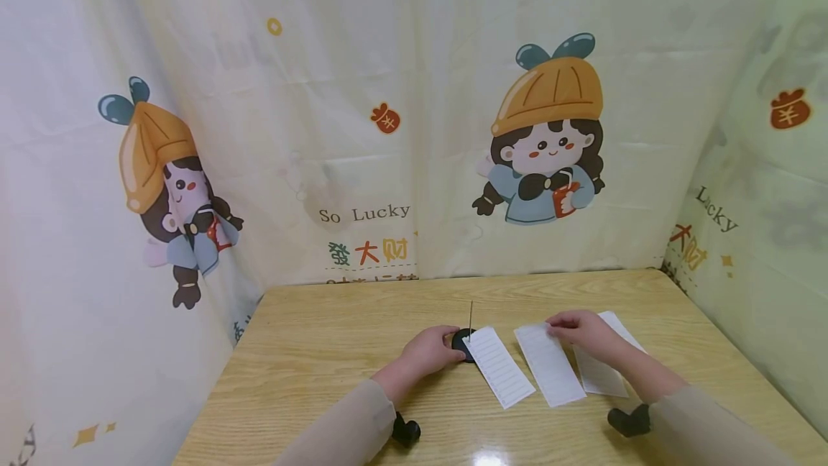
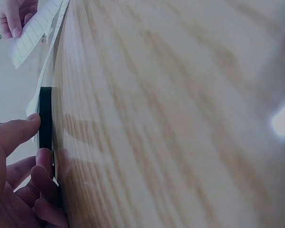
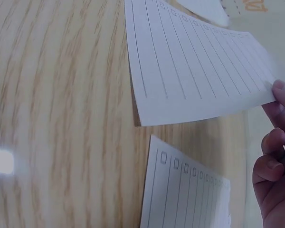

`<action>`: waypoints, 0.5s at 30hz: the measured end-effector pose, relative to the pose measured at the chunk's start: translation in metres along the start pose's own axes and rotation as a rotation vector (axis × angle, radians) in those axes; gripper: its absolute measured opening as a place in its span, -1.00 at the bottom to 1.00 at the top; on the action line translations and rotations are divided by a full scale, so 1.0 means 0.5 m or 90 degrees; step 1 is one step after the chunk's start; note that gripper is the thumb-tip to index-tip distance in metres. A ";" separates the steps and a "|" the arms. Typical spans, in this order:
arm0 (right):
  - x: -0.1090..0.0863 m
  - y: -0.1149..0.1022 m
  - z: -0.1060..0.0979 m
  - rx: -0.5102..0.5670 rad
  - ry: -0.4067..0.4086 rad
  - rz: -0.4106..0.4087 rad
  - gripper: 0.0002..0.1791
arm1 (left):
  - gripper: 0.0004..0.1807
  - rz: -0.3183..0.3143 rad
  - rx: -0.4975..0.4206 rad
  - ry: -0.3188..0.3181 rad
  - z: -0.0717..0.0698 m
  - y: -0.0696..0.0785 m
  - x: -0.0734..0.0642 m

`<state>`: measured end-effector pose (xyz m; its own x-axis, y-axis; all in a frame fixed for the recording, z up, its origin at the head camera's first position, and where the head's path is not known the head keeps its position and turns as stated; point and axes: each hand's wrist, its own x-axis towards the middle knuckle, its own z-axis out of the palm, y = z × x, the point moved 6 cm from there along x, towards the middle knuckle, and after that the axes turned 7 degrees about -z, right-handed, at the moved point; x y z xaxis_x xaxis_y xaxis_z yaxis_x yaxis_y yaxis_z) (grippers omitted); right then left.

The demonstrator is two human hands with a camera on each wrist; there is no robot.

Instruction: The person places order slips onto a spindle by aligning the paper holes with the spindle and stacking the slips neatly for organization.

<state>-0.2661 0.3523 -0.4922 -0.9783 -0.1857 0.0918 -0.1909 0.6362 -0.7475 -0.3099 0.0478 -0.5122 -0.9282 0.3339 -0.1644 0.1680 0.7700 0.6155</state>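
My left hand [image 1: 428, 349] grips the round black base [image 2: 45, 111] of a receipt spike, with the thumb on one side and curled fingers on the other. Its thin needle [image 1: 471, 316] points straight up. A lined paper slip [image 1: 502, 371] lies with its upper corner over the base by the needle; whether it is pierced I cannot tell. To its right, my right hand [image 1: 585, 333] pinches a second lined slip [image 3: 194, 61] at one end between thumb and finger. That slip bends slightly, raised off the table. More paper [image 1: 603, 378] lies beneath and beyond the right hand.
The wooden table [image 1: 310, 358] has a glossy top with a bright reflection near the front. Printed cloth [image 1: 349, 128] hangs behind and along both sides. Black wrist devices [image 1: 405, 431] sit below each sleeve.
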 end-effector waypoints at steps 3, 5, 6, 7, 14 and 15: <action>0.001 -0.010 -0.002 -0.006 0.009 0.003 -0.65 | -0.37 0.003 0.004 0.001 -0.001 0.001 0.000; 0.002 -0.016 -0.002 -0.009 0.011 -0.001 -0.65 | -0.38 0.003 0.006 0.001 -0.001 0.001 -0.001; 0.002 -0.019 -0.003 -0.010 0.011 -0.001 -0.65 | -0.38 0.003 0.006 0.001 -0.001 0.002 -0.001; 0.003 -0.021 -0.003 -0.008 0.013 0.000 -0.65 | -0.38 0.002 0.006 0.001 -0.001 0.002 -0.001; 0.006 -0.032 -0.009 0.001 0.014 0.008 -0.63 | -0.37 0.002 0.003 -0.001 -0.001 0.002 -0.003; 0.007 -0.034 -0.011 0.001 0.014 0.008 -0.62 | -0.37 0.002 0.002 -0.002 -0.001 0.002 -0.003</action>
<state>-0.2668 0.3448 -0.4755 -0.9821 -0.1614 0.0970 -0.1788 0.6369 -0.7499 -0.3086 0.0480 -0.5109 -0.9268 0.3375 -0.1649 0.1714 0.7706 0.6139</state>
